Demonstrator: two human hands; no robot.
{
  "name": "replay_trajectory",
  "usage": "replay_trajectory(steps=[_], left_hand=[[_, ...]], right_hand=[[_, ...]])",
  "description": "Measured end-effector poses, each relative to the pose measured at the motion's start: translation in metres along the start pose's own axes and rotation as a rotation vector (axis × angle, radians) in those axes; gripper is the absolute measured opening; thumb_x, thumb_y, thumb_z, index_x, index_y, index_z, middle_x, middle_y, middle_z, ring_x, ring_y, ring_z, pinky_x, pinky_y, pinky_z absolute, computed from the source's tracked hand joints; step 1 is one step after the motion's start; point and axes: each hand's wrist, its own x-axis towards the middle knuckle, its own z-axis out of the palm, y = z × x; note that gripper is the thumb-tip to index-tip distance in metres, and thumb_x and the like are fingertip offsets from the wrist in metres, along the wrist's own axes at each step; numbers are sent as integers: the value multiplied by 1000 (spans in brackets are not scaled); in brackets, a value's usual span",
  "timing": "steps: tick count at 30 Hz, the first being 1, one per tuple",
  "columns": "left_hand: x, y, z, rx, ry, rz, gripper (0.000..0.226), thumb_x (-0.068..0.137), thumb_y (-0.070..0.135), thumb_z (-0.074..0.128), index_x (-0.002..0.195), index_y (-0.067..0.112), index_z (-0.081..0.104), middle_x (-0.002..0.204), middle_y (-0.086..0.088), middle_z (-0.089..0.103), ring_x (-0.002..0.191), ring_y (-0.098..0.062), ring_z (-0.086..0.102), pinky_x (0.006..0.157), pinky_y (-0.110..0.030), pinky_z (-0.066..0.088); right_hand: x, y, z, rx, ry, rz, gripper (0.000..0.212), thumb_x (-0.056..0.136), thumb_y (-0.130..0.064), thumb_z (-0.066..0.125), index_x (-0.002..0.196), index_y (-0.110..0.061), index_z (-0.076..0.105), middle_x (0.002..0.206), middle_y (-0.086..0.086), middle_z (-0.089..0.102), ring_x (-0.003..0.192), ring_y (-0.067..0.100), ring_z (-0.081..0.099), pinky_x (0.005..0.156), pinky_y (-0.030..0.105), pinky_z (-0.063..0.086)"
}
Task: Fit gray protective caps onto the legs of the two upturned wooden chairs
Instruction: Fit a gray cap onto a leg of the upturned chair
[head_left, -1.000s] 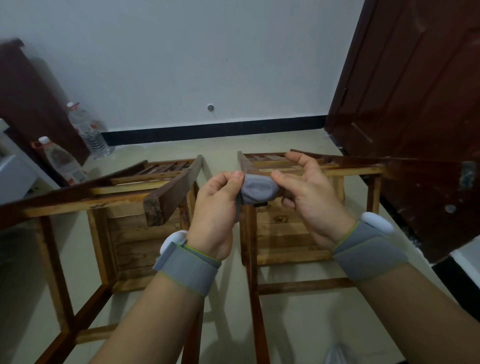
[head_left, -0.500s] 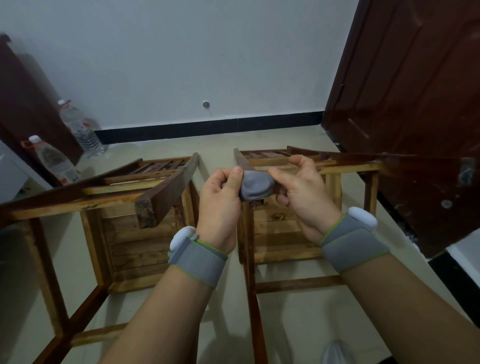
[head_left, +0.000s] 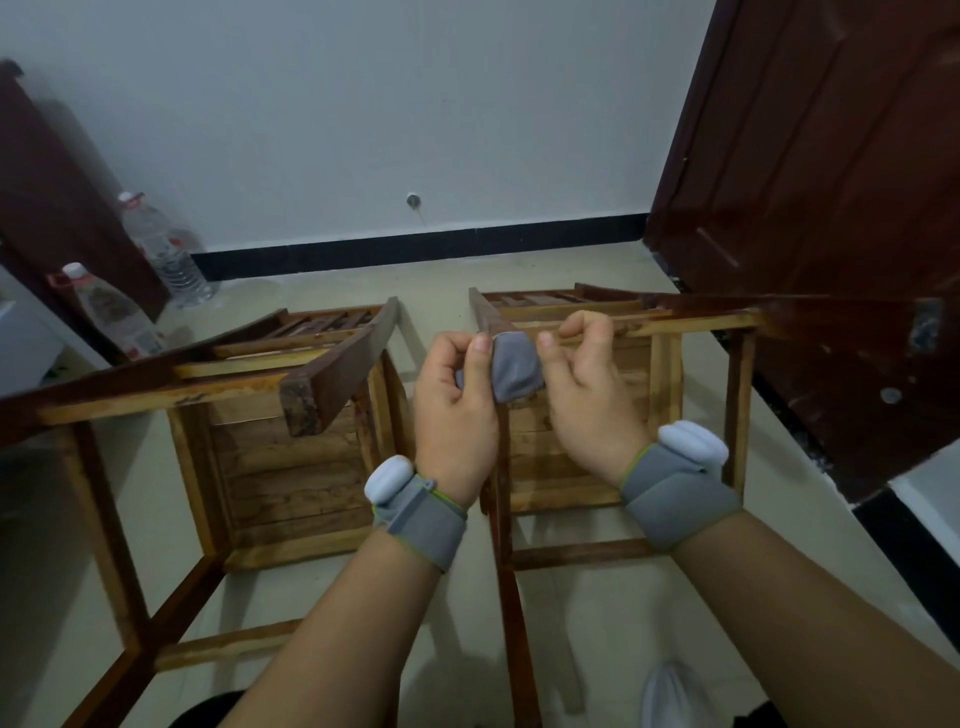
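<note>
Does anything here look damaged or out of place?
The bare leg end of the left chair looks scuffed and dark-stained, with no cap. That chair and the right chair are upside down, apparently for the job.

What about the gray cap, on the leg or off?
On: the gray cap sits over the leg, pinched by left hand and right hand.

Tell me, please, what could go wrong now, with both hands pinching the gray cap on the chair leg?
The gray cap sits over the end of the leg, pinched by the left hand and right hand; an uneven pull may seat it crooked or let it slip off. The neighbouring chair's bare leg end is close to the left forearm and might get bumped.
</note>
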Motion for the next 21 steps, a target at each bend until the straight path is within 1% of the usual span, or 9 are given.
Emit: replay_trajectory(steps=[2, 4, 7, 10, 13, 16, 17, 19, 21], left_hand=[[-1, 1, 2, 89, 33, 86, 17, 99, 12, 48, 84, 14, 54, 74, 10, 54, 70, 5, 52, 65, -8, 39], [-3, 0, 4, 118, 55, 122, 15, 99, 9, 48, 86, 11, 54, 74, 12, 52, 71, 6, 52, 64, -7, 37], [-3, -5, 6, 148, 70, 154, 13, 99, 9, 48, 88, 11, 54, 75, 13, 53, 72, 5, 53, 64, -9, 39], [2, -7, 4, 168, 64, 166, 13, 99, 12, 49, 89, 10, 56, 77, 13, 56, 75, -1, 56, 63, -18, 45], [9, -4, 2, 170, 56, 127, 15, 98, 18, 51, 86, 13, 58, 77, 9, 59, 75, -8, 59, 66, -32, 51], [12, -2, 1, 215, 80, 69, 20, 96, 28, 54, 81, 16, 62, 74, 3, 63, 75, -17, 64, 66, -40, 55], [13, -6, -2, 268, 98, 50, 23, 95, 32, 53, 80, 17, 63, 72, 2, 64, 72, -18, 65, 64, -41, 56], [16, -15, -10, 373, 113, -14, 29, 94, 43, 48, 78, 23, 61, 70, 3, 63, 65, -20, 66, 61, -43, 56], [15, -21, -17, 393, 73, -77, 31, 91, 48, 44, 78, 24, 60, 71, 3, 65, 62, -24, 68, 61, -46, 56]], right_hand=[[-5, -1, 6, -103, 102, -131, 7, 102, -22, 38, 104, -18, 32, 77, -12, 48, 68, 4, 52, 61, 30, 43], [-8, 3, 13, -140, 175, -219, 7, 101, -24, 37, 101, -21, 32, 72, -13, 47, 64, 15, 56, 60, 42, 47], [-9, 12, 18, -229, 239, -325, 9, 97, -36, 32, 100, -28, 29, 67, -8, 52, 55, 20, 56, 48, 47, 45], [-9, 16, 18, -274, 260, -356, 14, 95, -40, 29, 100, -27, 29, 65, -1, 56, 52, 21, 55, 45, 47, 43], [-8, 16, 16, -253, 239, -291, 8, 97, -38, 34, 98, -34, 27, 66, -9, 54, 58, 23, 59, 50, 48, 47], [-7, 14, 18, -245, 248, -267, 10, 96, -37, 35, 101, -31, 28, 66, -14, 52, 61, 24, 61, 58, 46, 50], [-8, 12, 20, -267, 264, -283, 11, 97, -35, 36, 103, -27, 31, 66, -13, 52, 61, 25, 61, 64, 44, 48], [-9, 10, 22, -331, 311, -300, 14, 98, -29, 38, 105, -17, 39, 70, -10, 53, 64, 27, 59, 74, 35, 37], [-9, 8, 23, -382, 332, -294, 15, 99, -25, 38, 106, -12, 42, 73, -9, 53, 68, 28, 58, 75, 32, 27]])
